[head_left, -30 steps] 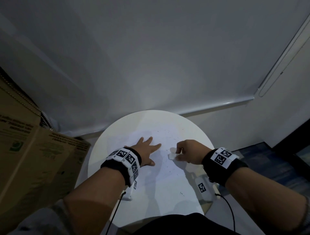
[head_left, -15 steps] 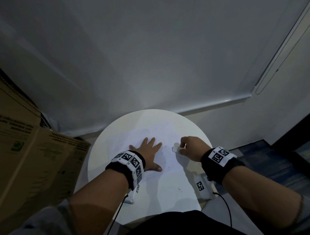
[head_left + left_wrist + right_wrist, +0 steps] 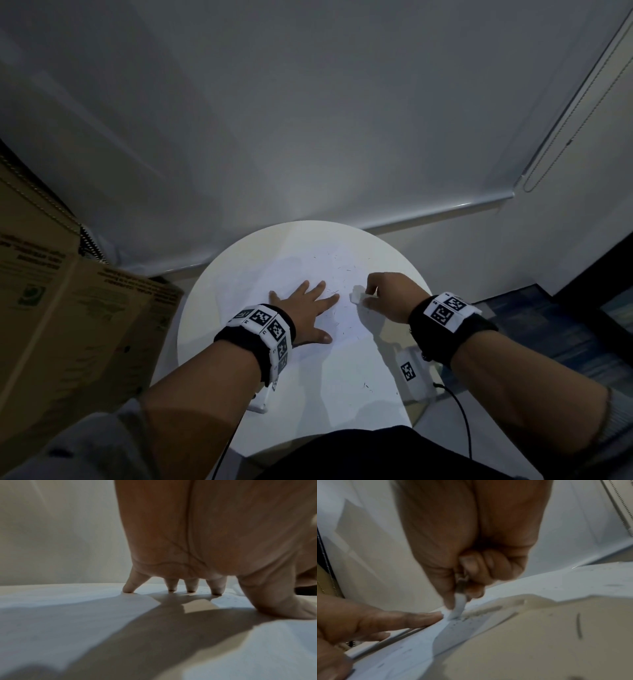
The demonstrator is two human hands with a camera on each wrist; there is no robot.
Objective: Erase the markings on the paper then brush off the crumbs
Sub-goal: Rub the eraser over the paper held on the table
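the left hand [image 3: 305,311] lies flat with fingers spread on the paper [image 3: 291,270], likely pinning it so rubbing doesn't drag it. just to its right, the right hand [image 3: 387,294] pinches the white eraser [image 3: 356,296], its tip down on the sheet. dark crumbs [image 3: 337,270] lie scattered just beyond both hands, unbrushed.

White eraser [image 3: 356,296], white paper [image 3: 301,270], black-and-white checkered wristbands [image 3: 263,325], brown box [image 3: 68,325].

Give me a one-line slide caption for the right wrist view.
Right hand pinches a white eraser against the paper beside the left hand's fingers, crumbs scattered alongside.
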